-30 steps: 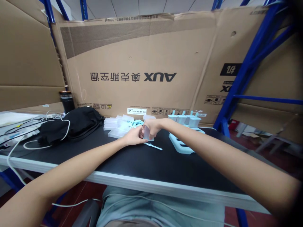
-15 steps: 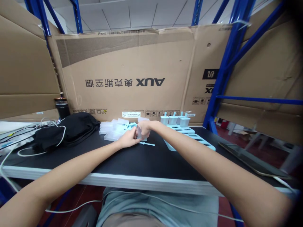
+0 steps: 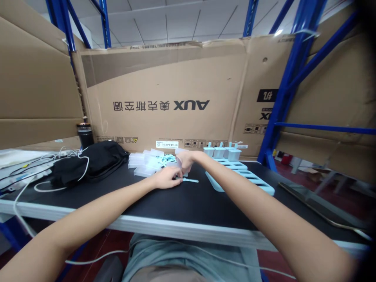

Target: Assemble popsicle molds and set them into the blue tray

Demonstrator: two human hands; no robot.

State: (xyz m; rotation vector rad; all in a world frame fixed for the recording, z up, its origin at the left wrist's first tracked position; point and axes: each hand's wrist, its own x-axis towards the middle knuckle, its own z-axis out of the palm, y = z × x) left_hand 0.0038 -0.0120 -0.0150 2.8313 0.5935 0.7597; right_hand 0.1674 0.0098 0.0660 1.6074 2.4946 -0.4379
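My left hand [image 3: 168, 178] is low over the black table, its thumb and fingers closed at the left end of a light-blue popsicle stick [image 3: 192, 180] that lies flat. Just behind it, my right hand [image 3: 185, 159] is bent down, fingers curled around a translucent popsicle mould cup [image 3: 178, 165] that they partly hide. To the left lie several more clear mould cups [image 3: 143, 163], with a pile of small light-blue sticks [image 3: 167, 159] beside them. Right of my hands stands a light-blue slotted mould tray [image 3: 249, 176]; several cups with stick lids [image 3: 219, 152] stand upright at its back.
A black cloth bag [image 3: 100, 158] and white cables [image 3: 41, 188] lie on the left, with a dark bottle [image 3: 85, 135] behind. A tablet-like device [image 3: 317, 205] lies at the right edge. Cardboard [image 3: 164, 86] and blue rack posts [image 3: 282, 90] enclose the table.
My left hand has come away from the cup by my right hand and dropped to the end of the stick. The view has shifted slightly; the tray and stick appear unmoved on the table.
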